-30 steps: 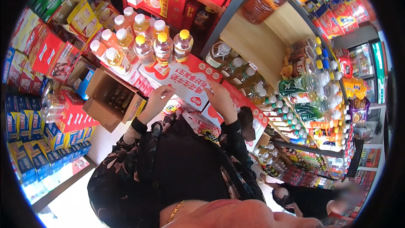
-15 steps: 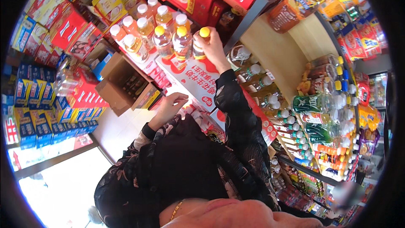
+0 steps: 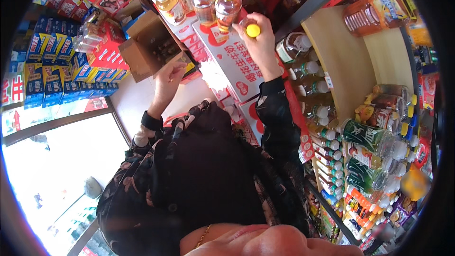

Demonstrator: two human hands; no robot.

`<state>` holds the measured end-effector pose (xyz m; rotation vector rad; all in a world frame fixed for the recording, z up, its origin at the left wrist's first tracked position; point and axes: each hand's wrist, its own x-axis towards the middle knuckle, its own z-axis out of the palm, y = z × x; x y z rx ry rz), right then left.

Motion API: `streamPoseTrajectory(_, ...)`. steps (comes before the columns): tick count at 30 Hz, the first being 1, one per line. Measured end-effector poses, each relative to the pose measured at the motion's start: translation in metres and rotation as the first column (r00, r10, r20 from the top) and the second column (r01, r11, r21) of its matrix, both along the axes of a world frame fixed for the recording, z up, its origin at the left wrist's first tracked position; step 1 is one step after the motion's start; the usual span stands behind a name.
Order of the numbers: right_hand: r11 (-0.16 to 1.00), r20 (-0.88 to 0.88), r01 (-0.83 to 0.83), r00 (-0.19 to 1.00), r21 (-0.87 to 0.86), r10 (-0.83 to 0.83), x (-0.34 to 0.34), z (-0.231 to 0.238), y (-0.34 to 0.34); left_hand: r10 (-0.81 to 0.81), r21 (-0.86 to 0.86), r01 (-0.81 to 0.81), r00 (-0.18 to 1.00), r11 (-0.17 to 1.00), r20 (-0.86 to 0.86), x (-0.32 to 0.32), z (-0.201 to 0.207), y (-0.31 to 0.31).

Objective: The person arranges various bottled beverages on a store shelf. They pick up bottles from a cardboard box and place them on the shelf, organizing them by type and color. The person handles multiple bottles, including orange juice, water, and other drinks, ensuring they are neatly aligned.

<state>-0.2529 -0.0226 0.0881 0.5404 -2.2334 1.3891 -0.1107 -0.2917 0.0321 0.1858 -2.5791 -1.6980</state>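
My right hand (image 3: 263,42) grips a yellow-capped drink bottle (image 3: 253,30) from its right side. The cap points up toward me, and my fingers hide much of the bottle. Just left of it stand two more yellow-capped bottles (image 3: 227,9), on a white and red carton (image 3: 232,64). Behind and beside these are several white-capped bottles (image 3: 169,5) of orange and amber drink. My left hand (image 3: 170,77) holds nothing, its fingers loosely bent and apart, close to the near edge of an open cardboard box (image 3: 135,52). Dark bottles or jars show dimly inside that box.
On the right, a wooden shelf (image 3: 332,42) carries a large amber jug (image 3: 374,16) and several lying bottles. White-capped bottles (image 3: 310,68) line its lower side. Blue and yellow boxes (image 3: 45,80) are stacked at left, by a bright glass door (image 3: 61,161).
My right hand has drawn the yellow-capped bottle nearer, away from the row. My left hand has moved up and left to the cardboard box. The view has shifted.
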Motion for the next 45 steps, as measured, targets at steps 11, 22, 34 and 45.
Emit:
streamPoseTrajectory(11, 1.000, 0.115, -0.012, 0.993, 0.011, 0.010, 0.022, -0.005, 0.000, -0.177, 0.133, 0.178, 0.984, 0.975, -0.024, -0.014, -0.006, 0.023)
streamPoseTrajectory(22, 0.969, 0.350, 0.205, 0.925, -0.141, -0.145, 0.057, 0.022, 0.014, -0.463, 0.298, 0.430, 0.885, 0.852, 0.048, -0.072, -0.021, 0.007)
streamPoseTrajectory(34, 0.640, 0.144, 0.748, 0.663, -0.175, -0.735, 0.118, 0.181, 0.127, -0.682, 0.260, 0.647, 0.728, 0.717, 0.069, -0.107, -0.019, 0.015)
streamPoseTrajectory(45, 0.176, -0.245, 0.984, 0.162, -0.033, -0.956, 0.031, 0.164, 0.256, -0.636, 0.271, 0.603, 0.770, 0.750, 0.047, -0.105, -0.009, 0.003)
